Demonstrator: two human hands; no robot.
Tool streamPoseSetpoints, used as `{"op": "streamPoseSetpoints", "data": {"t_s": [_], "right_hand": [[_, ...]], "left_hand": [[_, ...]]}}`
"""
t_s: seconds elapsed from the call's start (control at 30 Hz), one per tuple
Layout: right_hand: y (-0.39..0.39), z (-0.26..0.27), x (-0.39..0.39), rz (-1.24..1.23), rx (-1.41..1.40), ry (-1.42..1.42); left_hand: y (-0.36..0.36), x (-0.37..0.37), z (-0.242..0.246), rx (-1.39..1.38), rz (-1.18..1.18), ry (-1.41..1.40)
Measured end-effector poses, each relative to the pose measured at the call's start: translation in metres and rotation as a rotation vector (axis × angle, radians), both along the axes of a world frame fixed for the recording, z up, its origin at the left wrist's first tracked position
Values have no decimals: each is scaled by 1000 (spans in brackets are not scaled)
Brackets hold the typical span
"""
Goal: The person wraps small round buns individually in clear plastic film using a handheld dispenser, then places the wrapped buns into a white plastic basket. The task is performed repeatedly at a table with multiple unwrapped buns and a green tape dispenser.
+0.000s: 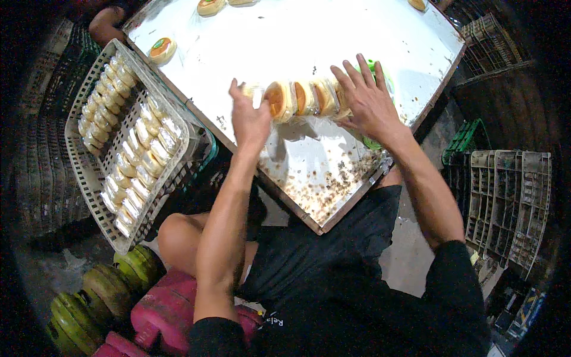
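Note:
A row of several round buns point(305, 98) in clear plastic wrap lies on a white table point(294, 174) before me. My left hand point(252, 114) is at the row's left end, its thumb near the first bun and its fingers around a paler, blurred one. At the right end my right hand point(368, 96) has its fingers spread, with the palm side by the last bun; whether it presses on it cannot be told. A green round object point(372, 143) is partly hidden behind my right hand and wrist.
Left of the table, a tilted plastic crate point(116, 178) holds rows of wrapped buns. A single bun point(162, 50) lies near the table's left edge. Stacked crates point(508, 205) stand at right. Green gas cylinders point(107, 290) are at lower left. Another person's arm point(107, 24) shows at upper left.

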State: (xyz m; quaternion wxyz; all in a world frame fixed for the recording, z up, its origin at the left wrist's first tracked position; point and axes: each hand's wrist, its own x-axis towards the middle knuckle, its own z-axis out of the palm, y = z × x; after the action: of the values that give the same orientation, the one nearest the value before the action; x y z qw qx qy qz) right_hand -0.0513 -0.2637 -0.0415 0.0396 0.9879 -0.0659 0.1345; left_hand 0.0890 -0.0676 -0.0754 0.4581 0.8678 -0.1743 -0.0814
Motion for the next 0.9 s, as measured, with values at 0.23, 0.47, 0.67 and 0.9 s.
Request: {"op": "streamPoseSetpoints", "data": {"t_s": [0.23,0.47,0.67,0.9], "right_hand": [[-14,-3,43,139,-115,298],[15,35,111,231,52,210],[164,119,290,742,187,-64],[272,40,423,632,-240,318]], "left_hand": [[-14,4,27,355,-363,-477],[20,71,72,619,-539,-527],[220,202,157,-220,-408,-161],[293,302,53,598,-124,-487]]}}
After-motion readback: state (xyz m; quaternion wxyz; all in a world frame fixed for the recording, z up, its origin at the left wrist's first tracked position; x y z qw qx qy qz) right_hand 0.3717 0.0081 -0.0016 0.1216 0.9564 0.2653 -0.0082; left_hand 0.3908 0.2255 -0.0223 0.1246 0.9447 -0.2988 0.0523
